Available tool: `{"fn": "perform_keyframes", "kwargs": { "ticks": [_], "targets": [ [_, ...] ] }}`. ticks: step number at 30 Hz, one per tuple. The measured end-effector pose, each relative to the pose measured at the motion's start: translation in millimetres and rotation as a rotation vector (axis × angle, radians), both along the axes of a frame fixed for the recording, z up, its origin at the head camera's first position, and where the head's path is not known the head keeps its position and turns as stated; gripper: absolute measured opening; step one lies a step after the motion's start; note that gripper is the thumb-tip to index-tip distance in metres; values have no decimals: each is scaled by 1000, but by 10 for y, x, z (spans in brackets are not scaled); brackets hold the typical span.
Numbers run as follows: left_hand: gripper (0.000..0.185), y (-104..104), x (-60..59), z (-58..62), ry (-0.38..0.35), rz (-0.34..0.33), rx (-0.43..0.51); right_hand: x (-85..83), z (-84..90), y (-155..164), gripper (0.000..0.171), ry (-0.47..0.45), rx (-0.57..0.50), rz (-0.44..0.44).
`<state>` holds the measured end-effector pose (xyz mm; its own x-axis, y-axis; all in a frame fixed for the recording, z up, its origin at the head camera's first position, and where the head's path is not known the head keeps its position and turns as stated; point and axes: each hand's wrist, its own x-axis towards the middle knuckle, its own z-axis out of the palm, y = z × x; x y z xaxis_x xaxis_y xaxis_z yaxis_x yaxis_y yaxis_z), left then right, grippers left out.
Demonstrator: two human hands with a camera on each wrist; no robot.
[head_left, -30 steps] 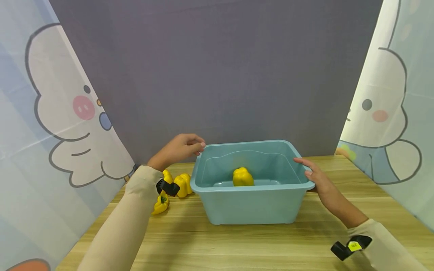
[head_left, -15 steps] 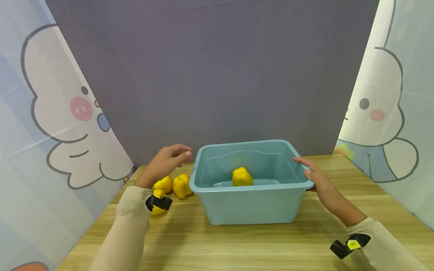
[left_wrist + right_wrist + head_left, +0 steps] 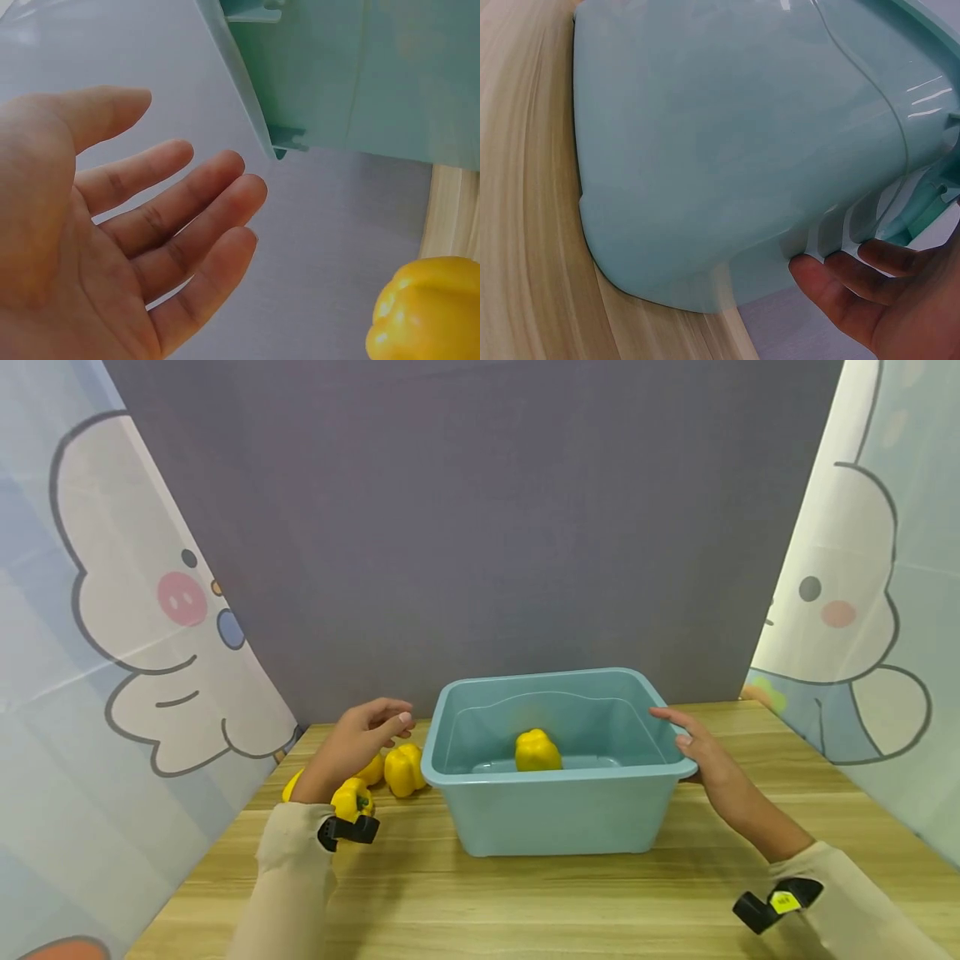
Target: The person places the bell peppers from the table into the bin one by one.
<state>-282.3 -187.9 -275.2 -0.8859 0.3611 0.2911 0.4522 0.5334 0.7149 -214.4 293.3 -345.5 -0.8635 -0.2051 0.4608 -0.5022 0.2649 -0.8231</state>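
Note:
A light blue plastic tub (image 3: 555, 814) stands on the wooden table, with one yellow bell pepper (image 3: 537, 751) inside. My right hand (image 3: 701, 752) holds its right rim, the thumb on top and the other fingers under the edge. In the right wrist view, fingertips (image 3: 810, 274) meet the tub's outer wall. My left hand (image 3: 356, 743) hovers left of the tub above several more yellow bell peppers, its fingers loosely bent and nothing in them. Nearest to it are a pepper (image 3: 403, 770) beside the tub and another (image 3: 352, 799) by the wrist, while the forearm partly hides others.
A grey backdrop (image 3: 480, 527) rises behind the table (image 3: 480, 902). Curtains with cartoon figures hang at the left (image 3: 60, 693) and right (image 3: 922, 710). Both wrists wear black camera straps.
My left hand has drawn back from the tub's left rim, moving left and down over the peppers. The right hand and the tub have stayed in place.

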Motion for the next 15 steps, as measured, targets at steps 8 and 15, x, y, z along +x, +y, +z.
{"fn": "perform_keyframes", "kwargs": {
  "ticks": [8,15],
  "targets": [
    [42,-69,30,-159,-38,25,62,0,5,-6,44,-10,7,-3],
    [45,-117,26,-201,-41,31,56,15,22,-11,44,6,15,-2]
  ]
}}
